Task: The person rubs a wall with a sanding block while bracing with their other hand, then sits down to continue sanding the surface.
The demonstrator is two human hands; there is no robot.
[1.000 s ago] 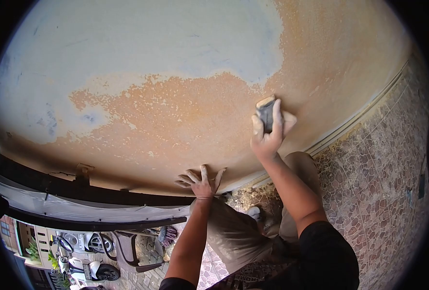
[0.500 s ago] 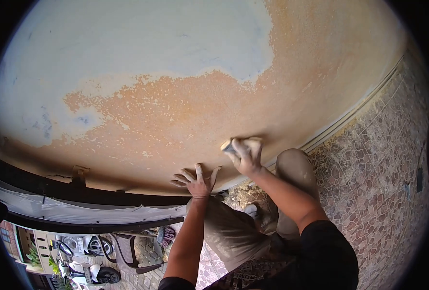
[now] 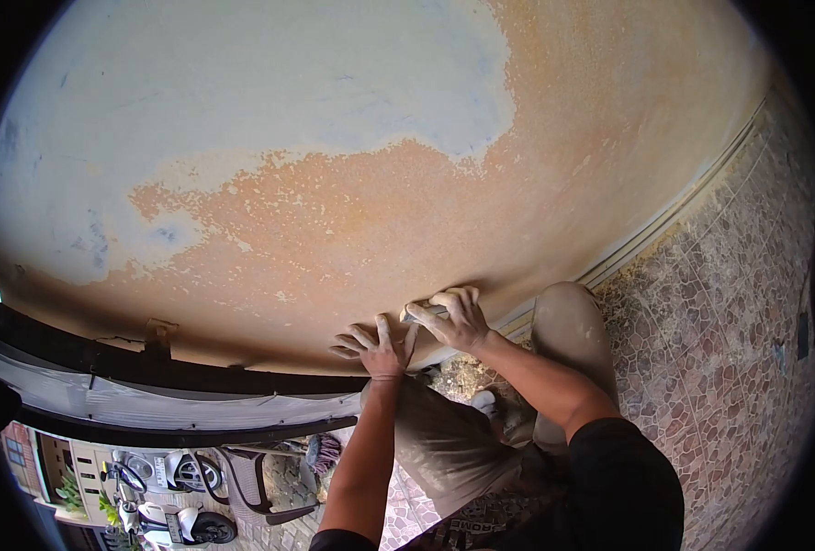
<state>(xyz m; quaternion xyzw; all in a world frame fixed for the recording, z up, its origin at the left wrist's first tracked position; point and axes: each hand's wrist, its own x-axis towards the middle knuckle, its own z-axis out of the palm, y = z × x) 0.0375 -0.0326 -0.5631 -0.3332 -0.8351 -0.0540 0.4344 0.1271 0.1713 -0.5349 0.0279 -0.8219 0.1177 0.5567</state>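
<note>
A wall (image 3: 352,216) fills the upper view, pale whitish at the top and worn orange-tan lower down, with a ragged, flaky border between. Lying on its lower part with fingers spread is my left hand (image 3: 382,352), which holds nothing. Just to the right, my right hand (image 3: 458,321) presses a small sanding block (image 3: 407,314) against the wall. Only the block's pale end and a bit of grey side show; my fingers cover the rest. Pale dust coats both hands.
Patterned floor tiles (image 3: 701,367) with scattered dust run along the wall's base at right. My bent knee (image 3: 568,321) is close to the wall. At lower left are a dark-framed ledge (image 3: 196,404), a chair (image 3: 247,477), a mop head (image 3: 323,453) and parked motorbikes (image 3: 173,523).
My right hand has moved left and slightly down along the wall with the sanding block, nearer my left hand. The left hand stays spread on the wall. The view has shifted slightly.
</note>
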